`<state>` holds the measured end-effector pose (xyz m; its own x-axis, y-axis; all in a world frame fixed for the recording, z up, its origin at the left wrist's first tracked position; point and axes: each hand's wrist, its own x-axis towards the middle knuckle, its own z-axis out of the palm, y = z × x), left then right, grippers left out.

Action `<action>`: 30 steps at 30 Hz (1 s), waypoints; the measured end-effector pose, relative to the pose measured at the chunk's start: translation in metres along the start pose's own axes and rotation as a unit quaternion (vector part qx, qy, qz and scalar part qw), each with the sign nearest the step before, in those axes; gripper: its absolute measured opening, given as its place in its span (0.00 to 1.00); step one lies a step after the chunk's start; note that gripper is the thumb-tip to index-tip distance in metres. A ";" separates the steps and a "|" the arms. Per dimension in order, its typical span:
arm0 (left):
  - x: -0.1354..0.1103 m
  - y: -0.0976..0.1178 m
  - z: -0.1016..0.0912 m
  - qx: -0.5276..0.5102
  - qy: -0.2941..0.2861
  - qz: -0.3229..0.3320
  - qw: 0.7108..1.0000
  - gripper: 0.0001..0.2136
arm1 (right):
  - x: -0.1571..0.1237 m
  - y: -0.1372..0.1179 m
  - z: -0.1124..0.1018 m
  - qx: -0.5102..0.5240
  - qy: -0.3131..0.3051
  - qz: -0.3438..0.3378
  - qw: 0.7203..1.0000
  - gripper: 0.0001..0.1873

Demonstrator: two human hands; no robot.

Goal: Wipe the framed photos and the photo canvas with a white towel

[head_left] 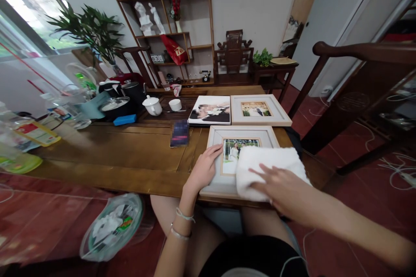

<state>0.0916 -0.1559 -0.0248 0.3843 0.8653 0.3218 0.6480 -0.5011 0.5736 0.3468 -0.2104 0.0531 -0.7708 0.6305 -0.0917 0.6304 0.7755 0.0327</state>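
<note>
A white-framed wedding photo (247, 136) lies flat at the near edge of the wooden table (130, 151). My left hand (203, 169) rests on the frame's left side, fingers stretched flat across it. A folded white cloth (269, 164) covers the frame's right part. My right hand (282, 188) lies on top of the cloth, fingers spread and pressing down on it. Beyond it sit a second framed photo (260, 110) and an unframed photo print (210, 110).
A dark phone (180, 133) lies near the frames. Teapot, cups, a kettle and a blue box crowd the table's far left. A bin with a plastic liner (112, 227) stands by my left leg. A wooden chair (357, 91) stands to the right.
</note>
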 end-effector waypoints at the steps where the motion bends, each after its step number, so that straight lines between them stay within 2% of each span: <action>1: 0.000 0.000 0.000 0.000 0.001 0.001 1.000 0.27 | -0.010 -0.013 0.000 0.012 0.001 -0.008 1.000 0.29; 4: 0.000 0.001 0.000 0.000 0.002 0.000 1.000 0.28 | -0.026 -0.039 0.006 0.040 0.022 -0.021 0.999 0.30; 7: 0.001 0.001 -0.001 0.000 0.000 0.002 1.000 0.28 | -0.017 -0.034 0.018 0.045 0.049 0.008 0.998 0.31; 9: 0.001 0.000 -0.001 -0.002 0.002 0.005 1.000 0.28 | 0.000 -0.014 0.025 0.033 0.063 0.050 0.996 0.30; 14: 0.001 -0.001 -0.001 -0.003 0.000 0.010 1.000 0.28 | 0.048 0.057 0.028 -0.049 0.112 0.136 0.983 0.30; 17: 0.001 0.000 -0.001 0.000 -0.002 0.004 1.000 0.28 | 0.066 0.075 0.025 -0.061 0.120 0.155 0.979 0.31; 20: 0.001 0.000 -0.001 -0.001 -0.002 -0.002 1.000 0.28 | 0.062 0.060 0.020 -0.026 0.089 0.130 0.987 0.31; 25: 0.001 0.000 0.000 -0.008 0.004 0.000 1.000 0.28 | 0.011 -0.004 0.009 0.087 0.010 0.024 0.996 0.31; 28: 0.001 0.000 0.000 -0.008 0.004 0.002 1.000 0.28 | -0.014 -0.033 0.008 0.142 0.005 -0.040 0.989 0.34; 30: 0.001 0.001 -0.001 -0.006 0.002 0.001 1.000 0.28 | -0.019 -0.039 0.011 0.147 0.015 -0.071 0.986 0.32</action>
<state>0.0918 -0.1555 -0.0237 0.3830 0.8643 0.3260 0.6395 -0.5028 0.5816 0.3373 -0.2531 0.0422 -0.8526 0.5207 -0.0439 0.5120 0.8156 -0.2693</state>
